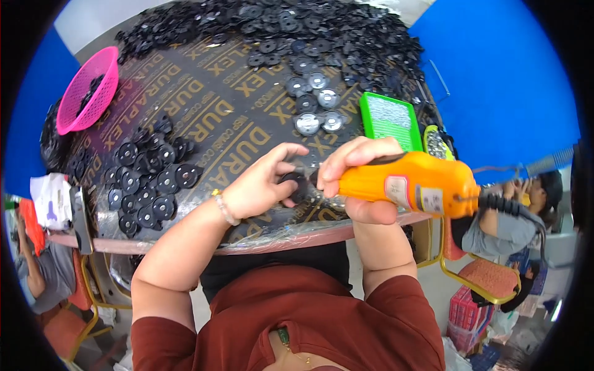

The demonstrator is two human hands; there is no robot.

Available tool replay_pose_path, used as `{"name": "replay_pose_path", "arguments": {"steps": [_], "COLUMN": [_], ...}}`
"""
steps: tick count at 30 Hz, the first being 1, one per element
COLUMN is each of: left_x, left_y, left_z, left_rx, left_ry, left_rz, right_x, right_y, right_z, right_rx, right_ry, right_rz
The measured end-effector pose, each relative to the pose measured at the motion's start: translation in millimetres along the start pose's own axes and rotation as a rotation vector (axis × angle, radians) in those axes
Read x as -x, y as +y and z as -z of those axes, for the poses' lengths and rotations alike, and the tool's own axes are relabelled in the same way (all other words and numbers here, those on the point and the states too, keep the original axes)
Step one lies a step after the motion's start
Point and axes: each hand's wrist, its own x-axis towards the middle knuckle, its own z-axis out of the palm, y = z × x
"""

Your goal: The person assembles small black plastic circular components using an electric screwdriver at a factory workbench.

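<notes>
My right hand (356,154) is wrapped round an orange electric screwdriver (377,180) with a black cord at its rear. Its front end points left, close to a black round disc (296,187). My left hand (257,185) has its fingers curled about that disc, low over the near part of the table; the disc is slightly blurred. Whether the screwdriver tip touches it I cannot tell, as my right fingers hide the tip. Beyond my hands lie several round parts (307,123), some with shiny silver faces.
Black discs (148,179) lie heaped at the left. A pink mesh basket (103,102) of black parts stands behind them. A large pile of black parts (322,31) covers the table's far side. At right are a green tray (364,117) of small metal pieces and a yellow container (428,131).
</notes>
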Motion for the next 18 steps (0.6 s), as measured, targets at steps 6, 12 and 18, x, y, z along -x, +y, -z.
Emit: {"name": "replay_pose_path", "arguments": {"steps": [6,12,18], "left_x": [5.0,-5.1,-4.2], "left_y": [-0.2,-4.9,-9.8], "left_z": [8.3,2.8,7.2], "left_rx": [0.090,0.242,0.253], "left_ry": [0.054,0.138,0.166], "left_rz": [-0.009,0.017,0.045], "right_x": [-5.6,31.3,44.2], "right_y": [-61.9,-96.2,-87.8], "right_z": [26.6,118.8,141.5], "right_rx": [0.313,0.848,0.840], "right_ry": [0.321,0.637,0.677], "right_rz": [0.091,0.128,0.165]}}
